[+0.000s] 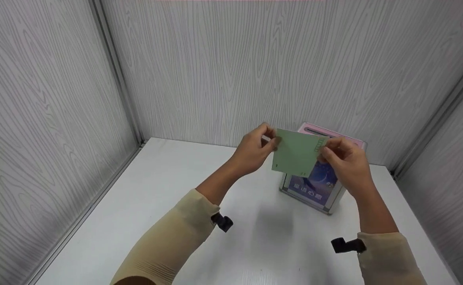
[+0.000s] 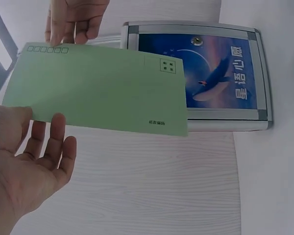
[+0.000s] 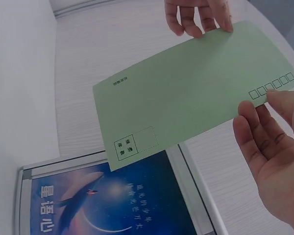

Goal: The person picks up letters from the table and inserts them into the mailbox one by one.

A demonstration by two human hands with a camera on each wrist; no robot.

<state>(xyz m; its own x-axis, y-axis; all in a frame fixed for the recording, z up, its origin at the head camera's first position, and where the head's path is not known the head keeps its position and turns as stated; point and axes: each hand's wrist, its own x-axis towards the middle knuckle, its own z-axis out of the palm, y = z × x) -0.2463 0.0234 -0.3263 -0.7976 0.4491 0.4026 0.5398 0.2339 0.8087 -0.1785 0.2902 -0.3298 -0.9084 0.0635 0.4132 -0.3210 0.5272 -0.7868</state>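
Observation:
A green envelope [image 1: 296, 156] is held up between both hands above the white table. My left hand [image 1: 255, 147] pinches one side of it between thumb and fingers. At the opposite side, my right hand [image 1: 349, 164] pinches it near a row of small printed squares. The left wrist view shows the envelope [image 2: 98, 90] face with printed postal boxes and small characters. Behind it, partly hidden, stands a metal-framed letter box [image 1: 314, 190] with a blue whale picture on its front and a pink top with a dark slot [image 1: 314, 130]. A round lock [image 2: 197, 41] sits on the box's front.
The white table [image 1: 176, 170] stretches out below and to the left of the hands. Grey wood-grain panels [image 1: 215, 67] enclose it at the back and both sides. The letter box stands toward the right, near the back panel.

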